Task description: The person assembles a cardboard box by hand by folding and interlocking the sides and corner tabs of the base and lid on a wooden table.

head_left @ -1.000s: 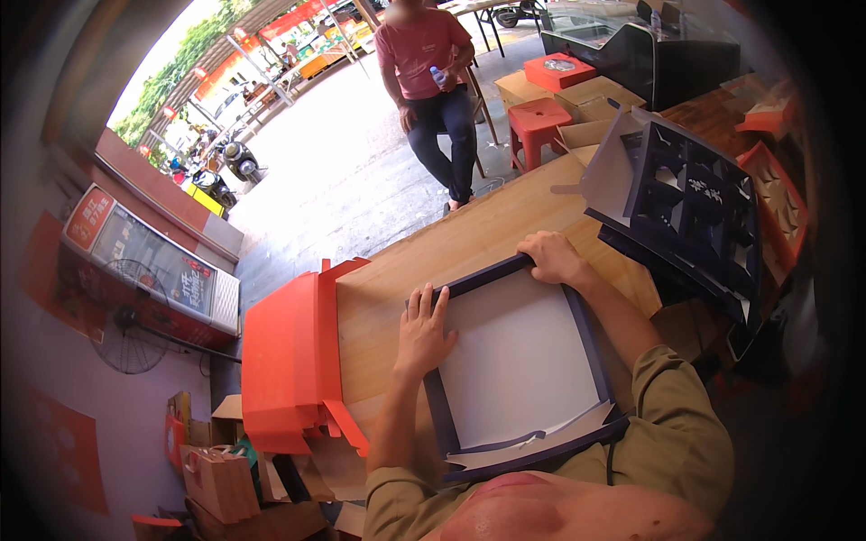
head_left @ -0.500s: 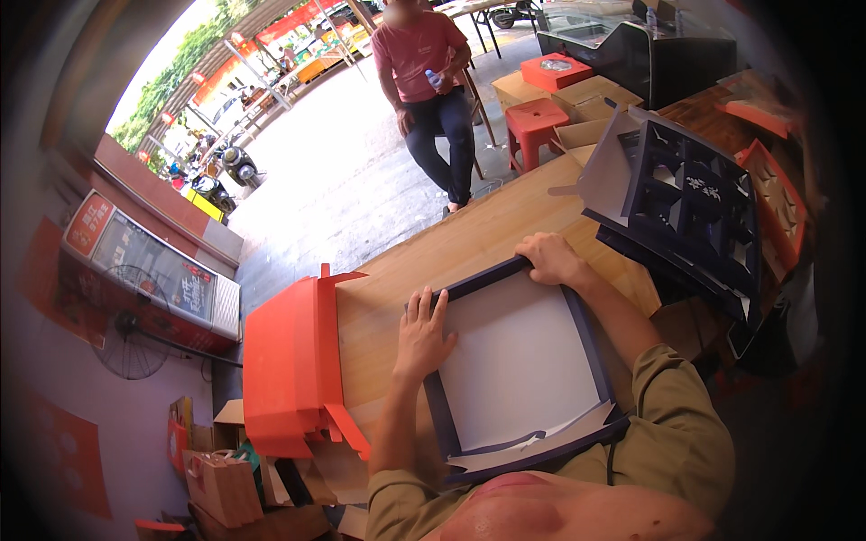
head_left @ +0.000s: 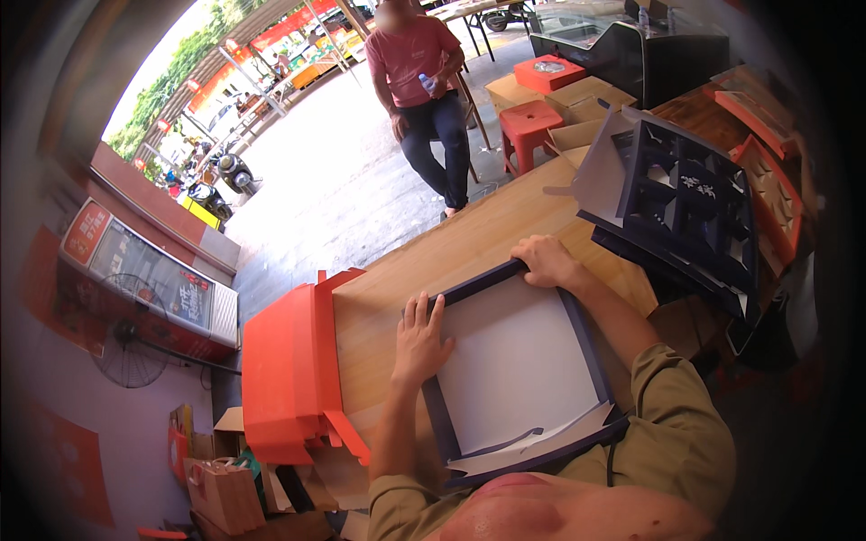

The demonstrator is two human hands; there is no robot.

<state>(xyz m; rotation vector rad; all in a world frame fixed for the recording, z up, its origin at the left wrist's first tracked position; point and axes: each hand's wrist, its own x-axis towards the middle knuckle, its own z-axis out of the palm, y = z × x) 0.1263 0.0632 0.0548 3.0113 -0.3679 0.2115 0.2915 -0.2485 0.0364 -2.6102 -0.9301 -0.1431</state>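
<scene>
Apparently to steady the blue tray [head_left: 523, 361] on the tabletop [head_left: 433, 257], the left hand [head_left: 420, 347] spreads a wide grip at its eleven-o'clock corner, the right hand [head_left: 548, 261] clasping its one-o'clock corner.

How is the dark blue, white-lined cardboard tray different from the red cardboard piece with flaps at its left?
The dark blue, white-lined cardboard tray shows a white inside; the red cardboard piece with flaps shows a plain red face. The left hand and right hand touch the tray, but neither touches the red piece. Both have flaps at an edge.
</scene>
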